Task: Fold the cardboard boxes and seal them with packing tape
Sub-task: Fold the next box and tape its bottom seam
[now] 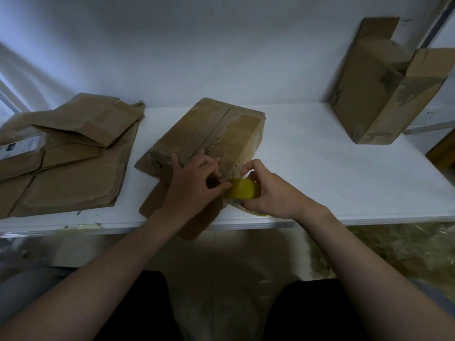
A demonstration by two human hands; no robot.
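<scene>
A brown cardboard box (211, 134) lies tilted in the middle of the white table (332, 168), its two top flaps closed along a centre seam. One loose flap hangs over the table's front edge. My left hand (194, 185) rests on the near end of the box, fingers spread and the thumb touching the tape's free end. My right hand (268, 190) grips a yellow roll of packing tape (245, 189) right against the box's near right corner. A strip of tape hangs under the roll.
A pile of flattened cardboard boxes (71, 153) covers the table's left part. An assembled box (379, 89) with open flaps stands at the back right. A white wall runs behind. Crumpled tape scraps lie on the floor at the right.
</scene>
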